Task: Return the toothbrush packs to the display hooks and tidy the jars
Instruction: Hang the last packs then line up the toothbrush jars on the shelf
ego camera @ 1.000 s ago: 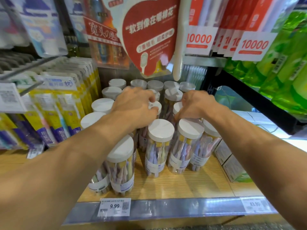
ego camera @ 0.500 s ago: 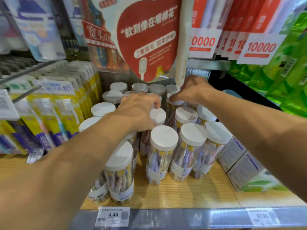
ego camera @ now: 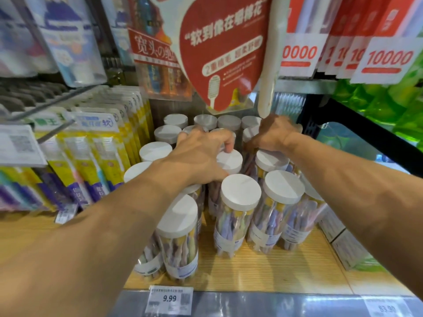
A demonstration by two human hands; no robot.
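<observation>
I'm tidying the jars [ego camera: 240,211] now, w/ both hands deep in the bunch on the wooden shelf [ego camera: 286,271]. My left hand [ego camera: 199,156] is resting on top of a middle jar, fingers curled over the white lid [ego camera: 230,160] & the thumb tip pressing on it. My right hand [ego camera: 272,133] is reaching further back, fingers bent down onto a jar top by the back rows; I can't tell if it's really gripping or just pushing.

To do this well, I think I should be pushing low & slow, cuz these jars are tall and thin & could be tipping like bowling pins. Nudging one row at a time, keeping the lids level, is prob best.

The jars are clear, hard plastic tubes, round, w/ flat smooth white caps. Soft-colored toothbrushes are standing inside. The toothbrush packs [ego camera: 98,156] are hanging on hooks at the left, flat, shiny, yellow & purple. A price tag [ego camera: 169,299] is sitting on the front rail.
</observation>
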